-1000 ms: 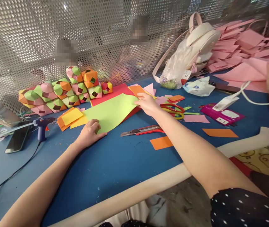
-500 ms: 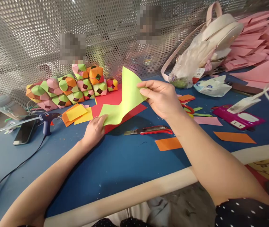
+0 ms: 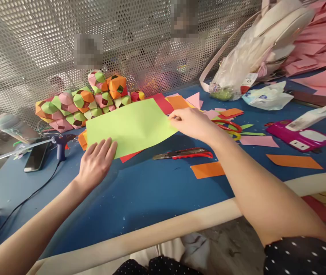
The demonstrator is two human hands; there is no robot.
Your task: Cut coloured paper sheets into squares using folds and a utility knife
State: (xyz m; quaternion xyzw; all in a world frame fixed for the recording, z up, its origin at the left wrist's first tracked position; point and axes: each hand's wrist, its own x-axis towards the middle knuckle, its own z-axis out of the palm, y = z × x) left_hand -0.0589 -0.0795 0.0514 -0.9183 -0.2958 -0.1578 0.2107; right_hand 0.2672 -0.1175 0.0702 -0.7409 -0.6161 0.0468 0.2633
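My right fingers (image 3: 176, 117) are closed together with the thumb on the right edge of the green sheet (image 3: 128, 126), pinching it just above the table. My left fingers (image 3: 105, 148) are spread apart and flat, their tips resting on the sheet's near left corner; nothing is gripped there.

The right hand (image 3: 193, 123) sits at the sheet's right side and the left hand (image 3: 96, 162) at its lower left, so the paper stretches between them, nearly level, with a soft crease across its middle. It lies over a red sheet (image 3: 130, 155), which peeks out under the near edge and again at the far right corner.

Just beside the near edge lies a red box cutter (image 3: 184, 154), and near that an orange paper strip (image 3: 207, 170). Red-handled scissors (image 3: 229, 126) lie beyond my right hand among pink and orange offcuts.

Behind the sheet, a row of folded paper balls (image 3: 85, 101) stands against the perforated metal wall (image 3: 36, 46). To the left are a glue gun (image 3: 61, 143) and a phone (image 3: 36, 157), all on the blue table (image 3: 140, 198).
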